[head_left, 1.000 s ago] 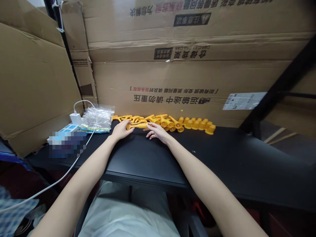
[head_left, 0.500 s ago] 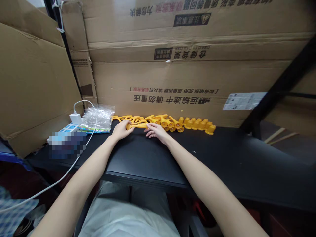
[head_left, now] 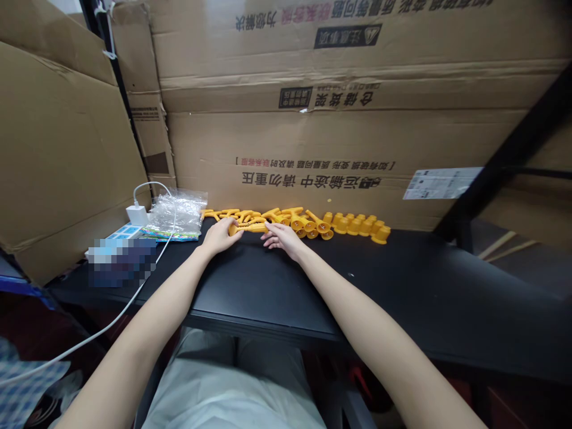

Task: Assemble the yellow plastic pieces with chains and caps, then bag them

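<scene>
Both hands are at the far side of the black table, on one yellow plastic piece [head_left: 251,227] with a ridged or toothed middle. Its left end sits in my left hand [head_left: 220,236], thumb and fingers closed around it. My right hand [head_left: 283,239] pinches the right end between thumb and forefinger, the other fingers loosely curled. Just behind lie several yellow Y-shaped plastic parts [head_left: 245,215]. To the right of my right hand are several yellow parts with funnel-like ends [head_left: 310,225], open ends facing me. What the held piece is exactly, I cannot make out.
Rows of yellow cup-shaped caps [head_left: 357,224] stand on the black table [head_left: 268,286] at the right. Clear plastic bags [head_left: 176,213], a white charger [head_left: 136,214] and its cable lie left. Cardboard [head_left: 286,137] walls the back; a black metal post [head_left: 500,143] slants at right.
</scene>
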{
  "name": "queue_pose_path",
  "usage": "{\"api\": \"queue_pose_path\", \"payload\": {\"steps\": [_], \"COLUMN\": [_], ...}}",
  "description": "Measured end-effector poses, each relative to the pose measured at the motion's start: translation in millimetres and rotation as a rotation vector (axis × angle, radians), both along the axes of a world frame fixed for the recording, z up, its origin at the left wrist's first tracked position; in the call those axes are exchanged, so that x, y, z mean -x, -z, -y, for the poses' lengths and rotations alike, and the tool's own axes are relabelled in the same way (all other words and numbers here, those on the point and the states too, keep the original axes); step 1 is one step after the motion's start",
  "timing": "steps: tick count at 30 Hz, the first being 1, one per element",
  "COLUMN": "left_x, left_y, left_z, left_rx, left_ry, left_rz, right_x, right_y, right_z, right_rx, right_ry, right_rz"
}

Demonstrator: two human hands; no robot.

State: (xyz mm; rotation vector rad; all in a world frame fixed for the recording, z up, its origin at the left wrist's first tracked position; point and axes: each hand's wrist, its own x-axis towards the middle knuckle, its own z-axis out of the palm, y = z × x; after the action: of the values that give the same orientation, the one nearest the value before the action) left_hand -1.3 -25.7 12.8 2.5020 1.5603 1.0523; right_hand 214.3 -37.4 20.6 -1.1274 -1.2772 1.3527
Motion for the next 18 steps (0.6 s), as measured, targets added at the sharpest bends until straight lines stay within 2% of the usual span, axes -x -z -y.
{"api": "queue_pose_path", "payload": {"steps": [5,8,10,14,18], "left_x": [-2,-3,-3,-2,-1], "left_y": [1.7,3.6,4.9,7.8,10.7], "left_z": [2,2,2,-2,-4], "left_rx": [0.016,0.021,0.023,0.053,0.068], "left_ry": [0.021,0.05,0.063,0.067,0.07], "left_rz": [0.011,0.055,0.083,0.052,-0.016], "right_x": [4,4,1,-14,-34], "right_y": [-4,-6,-7,-6,1], "right_z": [1,-3,-9,-24,-32], "right_rx": [0.029,0.01,-0.051,-0.326,-0.721], "right_ry": [0.009,0.091,0.175,0.469,0.782], "right_rz": [-0.217,-0.314,-0.362,-0.323,0.1]}}
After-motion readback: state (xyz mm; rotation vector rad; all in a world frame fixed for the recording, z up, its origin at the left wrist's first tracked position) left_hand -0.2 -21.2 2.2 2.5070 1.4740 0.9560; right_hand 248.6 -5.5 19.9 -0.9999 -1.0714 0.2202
